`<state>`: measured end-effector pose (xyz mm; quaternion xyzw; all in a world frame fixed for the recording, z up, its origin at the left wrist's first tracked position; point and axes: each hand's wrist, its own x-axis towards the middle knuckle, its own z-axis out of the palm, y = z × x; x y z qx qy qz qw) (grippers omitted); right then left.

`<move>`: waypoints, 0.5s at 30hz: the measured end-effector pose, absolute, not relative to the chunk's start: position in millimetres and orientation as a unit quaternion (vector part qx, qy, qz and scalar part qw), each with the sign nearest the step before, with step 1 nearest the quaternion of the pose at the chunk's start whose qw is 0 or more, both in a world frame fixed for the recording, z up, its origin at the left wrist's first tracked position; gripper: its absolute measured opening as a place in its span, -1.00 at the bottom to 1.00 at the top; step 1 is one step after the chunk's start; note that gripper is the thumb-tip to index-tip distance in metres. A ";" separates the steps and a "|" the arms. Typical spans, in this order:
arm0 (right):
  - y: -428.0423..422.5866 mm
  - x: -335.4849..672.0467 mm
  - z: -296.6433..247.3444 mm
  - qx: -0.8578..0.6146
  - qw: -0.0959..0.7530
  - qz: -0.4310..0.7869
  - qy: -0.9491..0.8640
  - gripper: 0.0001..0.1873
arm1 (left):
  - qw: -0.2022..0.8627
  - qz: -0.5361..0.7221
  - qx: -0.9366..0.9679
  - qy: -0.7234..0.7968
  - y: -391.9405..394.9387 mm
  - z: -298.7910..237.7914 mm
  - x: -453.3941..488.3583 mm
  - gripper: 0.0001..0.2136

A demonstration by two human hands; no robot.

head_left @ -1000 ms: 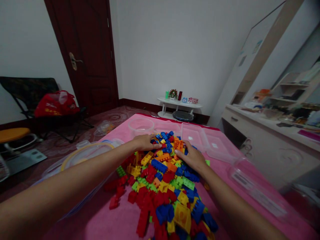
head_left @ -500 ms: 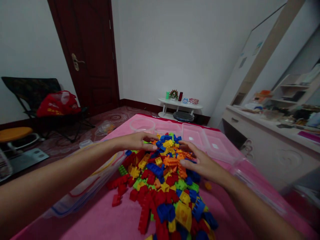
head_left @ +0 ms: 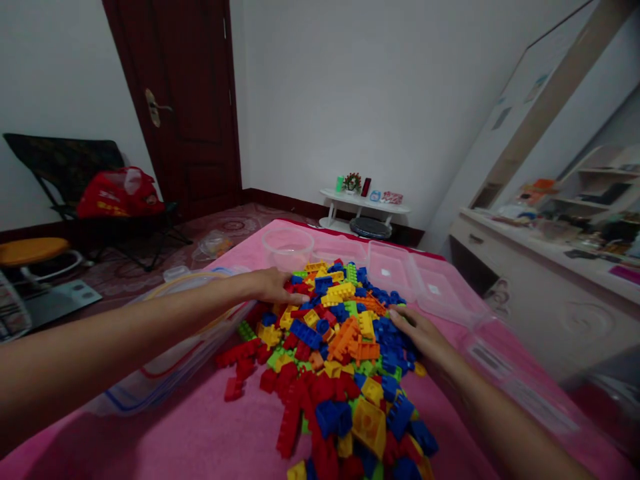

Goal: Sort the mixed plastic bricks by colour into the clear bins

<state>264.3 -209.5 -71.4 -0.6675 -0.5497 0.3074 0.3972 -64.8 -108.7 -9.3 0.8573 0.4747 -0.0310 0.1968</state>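
A long heap of toy building bricks (head_left: pixel 305 333) in red, yellow, blue, green and orange spreads over a pink cloth (head_left: pixel 200 433). At the heap's far left side, my left hand (head_left: pixel 273 287) rests against the bricks with its fingers stretched out. My right hand (head_left: pixel 417 327) lies on the right side, its fingertips touching blue bricks, fingers apart. Neither hand appears to grip a brick. Between them lie orange bricks (head_left: pixel 345 337) and a yellow brick (head_left: pixel 341 291) on top. Some fingertips are hidden among the pieces.
Behind the heap stand a round clear tub (head_left: pixel 287 248) and clear rectangular boxes (head_left: pixel 443 290). Clear lidded containers (head_left: pixel 165 353) are at the left, and a clear lid or box (head_left: pixel 520 380) at the right. A dresser (head_left: pixel 525 267) flanks the table.
My right hand has drawn back to the right and my left slightly left. Bricks between them have shifted, with more blue and yellow ones showing. The view has tilted slightly.
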 end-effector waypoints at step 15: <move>-185.6 211.2 -55.8 -0.624 0.429 0.486 -0.436 -0.43 | 0.403 0.163 0.812 0.389 -109.9 -38.1 -35.8 -0.31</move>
